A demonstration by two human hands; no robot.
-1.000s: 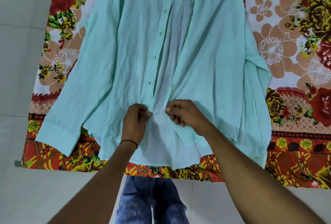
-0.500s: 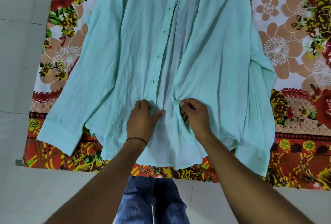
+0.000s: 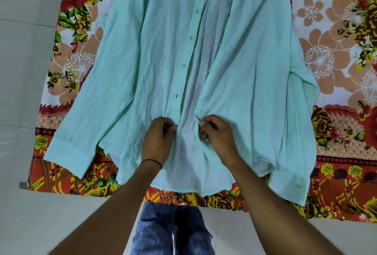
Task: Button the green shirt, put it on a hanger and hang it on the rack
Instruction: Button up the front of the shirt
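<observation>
Your left hand (image 3: 158,138) pinches one front edge of the shirt (image 3: 142,60) and your right hand (image 3: 217,134) pinches the other, both low at the centre of the frame. The hands are near each other but apart, with the shirt's paler inside showing between them.

At the far left is pale floor (image 3: 24,71), then the floral sheet (image 3: 67,67) spread over it. The shirt lies flat on the sheet, open down the front, collar end toward the top of the frame. One sleeve (image 3: 85,124) runs down to the lower left.

Your left hand, with a thin black band (image 3: 152,162) at its wrist, curls onto the edge that carries the buttonholes (image 3: 184,66), just below the lowest hole in view. Your right thumb and fingertips close on the opposite edge; you can't tell whether a button sits in that pinch.

The other sleeve (image 3: 293,152) lies along the shirt's right side, its cuff at the lower right. Blue jeans (image 3: 163,232) show at the bottom centre.
</observation>
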